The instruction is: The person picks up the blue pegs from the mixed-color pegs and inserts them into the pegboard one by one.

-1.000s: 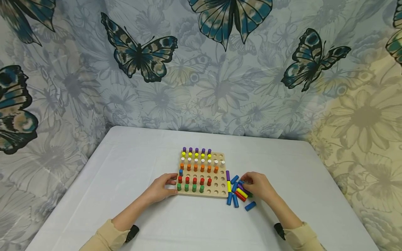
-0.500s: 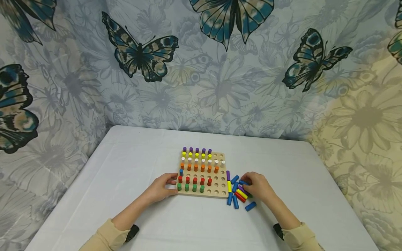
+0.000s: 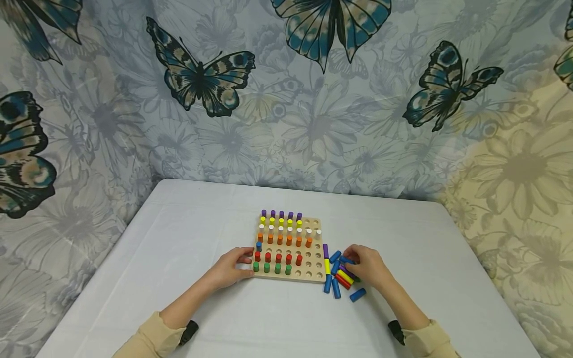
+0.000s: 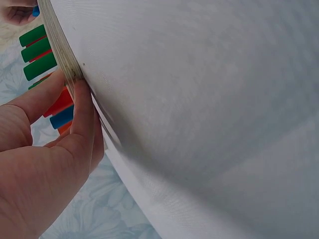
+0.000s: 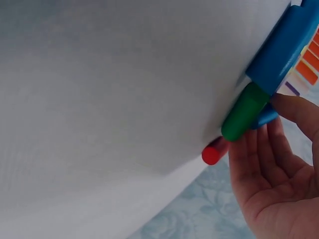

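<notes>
A wooden pegboard (image 3: 279, 278) lies on the table with upright pegs in coloured rows: purple at the back, then yellow, white, orange, one blue peg (image 3: 258, 246), red and green. At its left edge, my left hand (image 3: 228, 271) grips the board, thumb near the front corner; the left wrist view shows the fingertips on the board's side (image 4: 62, 50). My right hand (image 3: 368, 267) is over the loose pegs right of the board, its thumb and fingers pinching a blue peg (image 5: 265, 117). In the right wrist view a green peg (image 5: 244, 112) partly hides that peg.
Loose pegs lie along and beside the board's right edge: a purple one (image 3: 325, 250), a yellow one (image 3: 327, 266), a red one (image 3: 342, 282) and several blue ones, one (image 3: 357, 295) apart at the front. White cloth covers the table (image 3: 215, 209); patterned wall fabric (image 3: 313, 134) hangs behind.
The blue peg at my right fingertips has shifted slightly to the right and turned more level. My left hand stays at the board's edge.
</notes>
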`<action>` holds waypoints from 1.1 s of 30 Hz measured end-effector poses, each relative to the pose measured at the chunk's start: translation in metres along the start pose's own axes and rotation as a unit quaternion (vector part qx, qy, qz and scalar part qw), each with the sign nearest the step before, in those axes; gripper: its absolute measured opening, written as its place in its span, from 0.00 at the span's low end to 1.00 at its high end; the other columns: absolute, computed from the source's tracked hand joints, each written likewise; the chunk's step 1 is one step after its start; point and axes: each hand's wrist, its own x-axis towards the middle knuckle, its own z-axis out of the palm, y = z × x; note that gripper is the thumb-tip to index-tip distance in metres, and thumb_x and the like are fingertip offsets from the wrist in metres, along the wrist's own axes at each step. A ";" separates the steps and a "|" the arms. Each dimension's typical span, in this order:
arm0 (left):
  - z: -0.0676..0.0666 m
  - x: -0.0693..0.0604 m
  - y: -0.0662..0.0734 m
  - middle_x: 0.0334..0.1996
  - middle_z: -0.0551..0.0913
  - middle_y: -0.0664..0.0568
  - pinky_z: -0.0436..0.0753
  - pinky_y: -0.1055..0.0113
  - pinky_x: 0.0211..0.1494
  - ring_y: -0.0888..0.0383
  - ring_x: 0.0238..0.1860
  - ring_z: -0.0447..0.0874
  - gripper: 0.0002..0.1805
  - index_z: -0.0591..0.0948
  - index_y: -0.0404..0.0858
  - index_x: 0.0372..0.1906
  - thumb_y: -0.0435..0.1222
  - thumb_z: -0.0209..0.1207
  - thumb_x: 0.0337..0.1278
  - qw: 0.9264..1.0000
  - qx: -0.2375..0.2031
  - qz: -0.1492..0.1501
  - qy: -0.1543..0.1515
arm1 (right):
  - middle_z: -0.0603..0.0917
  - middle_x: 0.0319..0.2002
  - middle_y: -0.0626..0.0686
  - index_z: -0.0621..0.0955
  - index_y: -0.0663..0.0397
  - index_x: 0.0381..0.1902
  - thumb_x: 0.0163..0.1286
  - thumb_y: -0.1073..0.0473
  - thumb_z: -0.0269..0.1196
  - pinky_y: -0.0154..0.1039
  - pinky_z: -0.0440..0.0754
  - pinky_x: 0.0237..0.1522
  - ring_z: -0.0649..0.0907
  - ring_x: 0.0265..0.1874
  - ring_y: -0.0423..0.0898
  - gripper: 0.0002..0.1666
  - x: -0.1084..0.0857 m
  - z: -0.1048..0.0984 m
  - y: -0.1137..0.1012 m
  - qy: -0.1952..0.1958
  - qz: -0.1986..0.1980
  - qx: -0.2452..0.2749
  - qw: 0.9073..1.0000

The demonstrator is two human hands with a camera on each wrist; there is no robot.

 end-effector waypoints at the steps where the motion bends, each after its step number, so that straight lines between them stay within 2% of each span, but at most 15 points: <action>1: 0.000 0.000 0.000 0.57 0.78 0.45 0.76 0.54 0.58 0.51 0.53 0.79 0.34 0.72 0.30 0.64 0.26 0.69 0.50 1.000 0.000 0.001 0.000 | 0.81 0.32 0.49 0.82 0.57 0.40 0.58 0.66 0.70 0.43 0.83 0.41 0.77 0.33 0.46 0.12 0.000 0.000 -0.001 0.002 -0.002 0.001 1.000; 4: 0.000 0.000 -0.001 0.57 0.78 0.45 0.76 0.54 0.58 0.51 0.53 0.79 0.34 0.72 0.30 0.64 0.26 0.69 0.49 1.000 -0.002 0.002 0.001 | 0.81 0.33 0.49 0.81 0.56 0.40 0.58 0.66 0.71 0.45 0.83 0.44 0.78 0.35 0.46 0.12 0.000 0.000 -0.004 0.010 0.000 0.009 1.000; 12: 0.000 -0.001 -0.001 0.57 0.78 0.45 0.76 0.54 0.58 0.51 0.53 0.79 0.34 0.72 0.30 0.64 0.27 0.70 0.49 1.000 -0.005 0.001 0.002 | 0.82 0.34 0.49 0.80 0.57 0.39 0.59 0.67 0.69 0.46 0.83 0.44 0.80 0.36 0.46 0.11 0.004 0.003 -0.012 0.022 -0.028 0.057 0.998; 21: -0.001 0.000 0.001 0.57 0.77 0.44 0.76 0.53 0.58 0.51 0.53 0.79 0.34 0.72 0.31 0.65 0.27 0.70 0.50 1.000 -0.004 -0.001 -0.001 | 0.80 0.32 0.48 0.78 0.56 0.40 0.58 0.67 0.69 0.41 0.83 0.42 0.79 0.35 0.45 0.13 0.013 0.012 -0.029 0.016 -0.011 0.096 0.995; 26: -0.001 0.000 0.001 0.58 0.77 0.45 0.76 0.53 0.59 0.51 0.53 0.79 0.34 0.72 0.31 0.65 0.28 0.70 0.50 1.000 0.001 -0.002 -0.003 | 0.81 0.33 0.48 0.78 0.55 0.39 0.57 0.68 0.70 0.38 0.83 0.40 0.79 0.33 0.44 0.13 0.017 0.015 -0.039 0.018 -0.020 0.107 0.994; 33: -0.001 -0.001 0.001 0.57 0.78 0.44 0.76 0.53 0.59 0.50 0.53 0.79 0.34 0.72 0.30 0.65 0.27 0.70 0.50 1.000 -0.001 0.005 -0.003 | 0.82 0.34 0.49 0.78 0.56 0.38 0.57 0.69 0.69 0.40 0.84 0.41 0.82 0.37 0.45 0.13 0.021 0.023 -0.049 0.013 -0.029 0.137 0.990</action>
